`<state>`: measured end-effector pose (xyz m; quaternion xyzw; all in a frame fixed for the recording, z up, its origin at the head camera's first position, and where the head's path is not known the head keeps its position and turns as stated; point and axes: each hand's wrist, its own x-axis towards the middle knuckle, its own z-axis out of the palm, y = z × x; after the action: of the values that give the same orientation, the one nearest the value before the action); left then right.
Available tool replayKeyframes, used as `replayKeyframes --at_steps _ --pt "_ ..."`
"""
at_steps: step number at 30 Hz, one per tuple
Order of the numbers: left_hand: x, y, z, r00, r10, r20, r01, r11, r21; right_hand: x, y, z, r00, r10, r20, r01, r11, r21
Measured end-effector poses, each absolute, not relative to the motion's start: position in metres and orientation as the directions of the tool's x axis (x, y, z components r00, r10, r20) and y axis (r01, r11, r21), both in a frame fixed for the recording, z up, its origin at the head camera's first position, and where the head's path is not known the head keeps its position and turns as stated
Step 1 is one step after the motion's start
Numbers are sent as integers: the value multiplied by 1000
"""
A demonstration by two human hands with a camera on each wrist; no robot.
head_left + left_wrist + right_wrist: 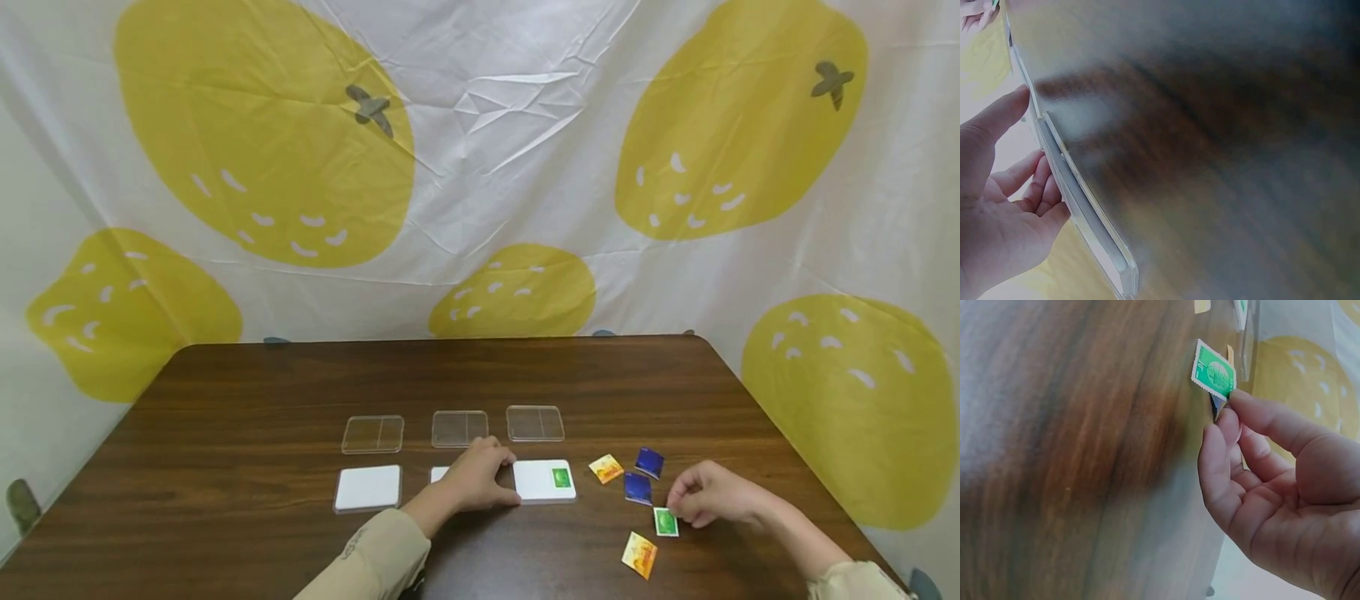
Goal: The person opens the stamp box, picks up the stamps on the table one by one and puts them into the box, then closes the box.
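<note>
My right hand [714, 493] pinches a green postage stamp [666, 522] by its edge between thumb and finger. In the right wrist view the same green stamp [1214, 370] shows white perforated edges. My left hand [474, 479] lies over the middle white card [438, 474], hiding most of it. Its thumb and fingertips touch the left side of the right-hand white card [534, 481], which sits in a clear plastic base. Another small green stamp [561, 477] lies on that card's right part. In the left wrist view, the left hand [1010, 206] is beside the cases' edges.
Two dark blue stamps [638, 488] and two orange stamps [639, 555] lie around the green one. A third white card [367, 488] in a clear base is at left. Behind the cards lie three clear plastic lids [372, 434]. The brown wooden table [225, 500] meets a lemon-print curtain [517, 200].
</note>
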<state>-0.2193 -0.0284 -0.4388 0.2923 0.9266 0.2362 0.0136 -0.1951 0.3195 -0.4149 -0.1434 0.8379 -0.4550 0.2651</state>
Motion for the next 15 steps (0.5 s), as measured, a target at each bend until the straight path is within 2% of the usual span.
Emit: replayKeyframes --at_steps 8,15 --pt "-219 -29 -437 -819 558 132 552 706 444 -201 312 -409 -808 -486 -333 35 524 -851" --pt "-218 -29 -438 -822 554 130 547 707 448 -212 297 -403 -796 -506 -332 10 538 -843"
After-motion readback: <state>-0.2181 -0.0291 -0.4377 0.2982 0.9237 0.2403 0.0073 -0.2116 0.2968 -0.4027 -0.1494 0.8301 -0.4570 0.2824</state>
